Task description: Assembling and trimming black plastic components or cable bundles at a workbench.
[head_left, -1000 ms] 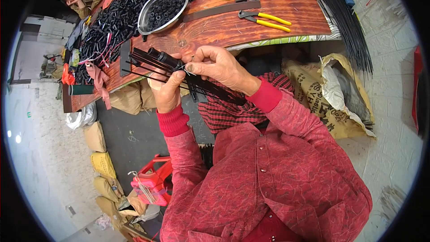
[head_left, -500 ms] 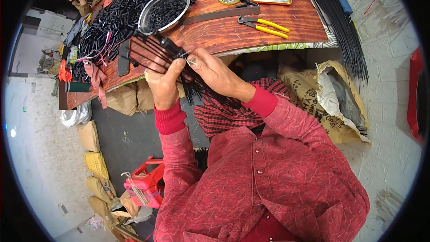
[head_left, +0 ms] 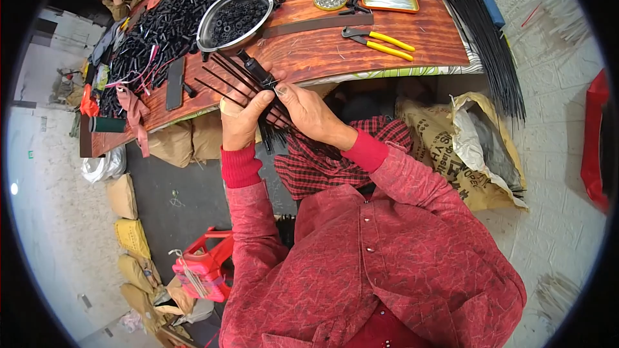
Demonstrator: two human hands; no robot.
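You have, left to right: one steel bowl (head_left: 209,26) of black rings (head_left: 236,20) on the desk (head_left: 433,38); your left hand (head_left: 242,121), fingers closed round a bundle of black rods (head_left: 272,134) near the desk's edge; your right hand (head_left: 316,114), fingers pinched against that bundle; yellow-handled pliers (head_left: 391,40).

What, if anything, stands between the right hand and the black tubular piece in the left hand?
Nothing visible: the right hand is at the near end of the black tubular piece, its thumb close to the left hand.
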